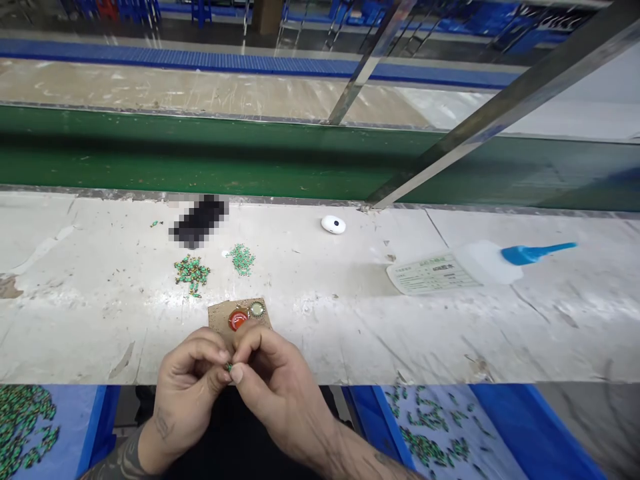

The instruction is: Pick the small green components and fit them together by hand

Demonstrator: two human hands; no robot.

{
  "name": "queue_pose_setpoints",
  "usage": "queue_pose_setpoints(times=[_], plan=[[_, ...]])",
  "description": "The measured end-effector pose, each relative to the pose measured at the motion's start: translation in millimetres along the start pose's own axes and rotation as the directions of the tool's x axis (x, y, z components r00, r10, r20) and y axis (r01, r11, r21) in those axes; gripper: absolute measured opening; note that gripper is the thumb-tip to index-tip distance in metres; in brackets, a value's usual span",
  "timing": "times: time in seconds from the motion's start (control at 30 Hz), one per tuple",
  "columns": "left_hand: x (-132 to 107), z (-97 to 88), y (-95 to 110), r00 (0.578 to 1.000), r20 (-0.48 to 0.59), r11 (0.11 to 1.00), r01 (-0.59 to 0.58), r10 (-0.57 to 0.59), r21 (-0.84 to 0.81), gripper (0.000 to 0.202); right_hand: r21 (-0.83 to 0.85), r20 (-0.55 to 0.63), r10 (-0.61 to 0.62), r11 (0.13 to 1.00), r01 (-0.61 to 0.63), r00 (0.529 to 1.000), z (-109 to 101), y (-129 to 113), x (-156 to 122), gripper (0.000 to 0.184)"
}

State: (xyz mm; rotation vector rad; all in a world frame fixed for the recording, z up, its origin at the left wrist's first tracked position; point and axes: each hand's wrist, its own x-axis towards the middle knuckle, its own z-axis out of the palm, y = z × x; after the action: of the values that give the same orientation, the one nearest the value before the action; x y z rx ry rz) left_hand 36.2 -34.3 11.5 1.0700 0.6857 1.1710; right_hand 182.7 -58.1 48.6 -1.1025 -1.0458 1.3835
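Long white counter (pixel 380 347) across middle of frame, surface scuffed and chipped. Behind it, green conveyor belt (pixel 200 157) running full width. Beyond belt, pale worn bench top (pixel 175 90), far edge lined by blue strip (pixel 210 61). Steel bars (pixel 530 100) slant across upper right. Blue furniture (pixel 200 10), too small to tell, on dark floor (pixel 125 27) along top edge. Light even, soft glare on right of belt.

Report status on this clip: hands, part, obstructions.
Left hand and right hand pinching small green piece. Cardboard scrap just beyond, partly hidden by the hands.
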Motion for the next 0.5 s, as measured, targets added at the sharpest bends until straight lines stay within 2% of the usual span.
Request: queue_pose_setpoints(times=[0.1,0.23,0.37,0.5], plan=[[0,-1.6,1,0.989,-0.066,0.989,0.129,-0.134,-0.075,0.016,-0.217,-0.037,-0.196,0.959,0.184,0.980,-1,2,-1,0.011],[0,4.7,6,0.963,-0.113,0.964,0.229,-0.245,-0.138,0.013,-0.428,0.010,-0.421,0.818,0.384,0.907,-4,7,-3,0.022],[1,12.0,10,0.956,-0.099,0.949,0.256,-0.277,-0.184,0.008,-0.595,0.066,-0.541,0.653,0.468,0.838,-10,10,-4,0.022],[1,14.5,8,0.952,-0.080,0.930,0.267,-0.295,-0.254,0.010,-0.665,0.093,-0.599,0.557,0.498,0.795,-14,10,-4,0.021]])
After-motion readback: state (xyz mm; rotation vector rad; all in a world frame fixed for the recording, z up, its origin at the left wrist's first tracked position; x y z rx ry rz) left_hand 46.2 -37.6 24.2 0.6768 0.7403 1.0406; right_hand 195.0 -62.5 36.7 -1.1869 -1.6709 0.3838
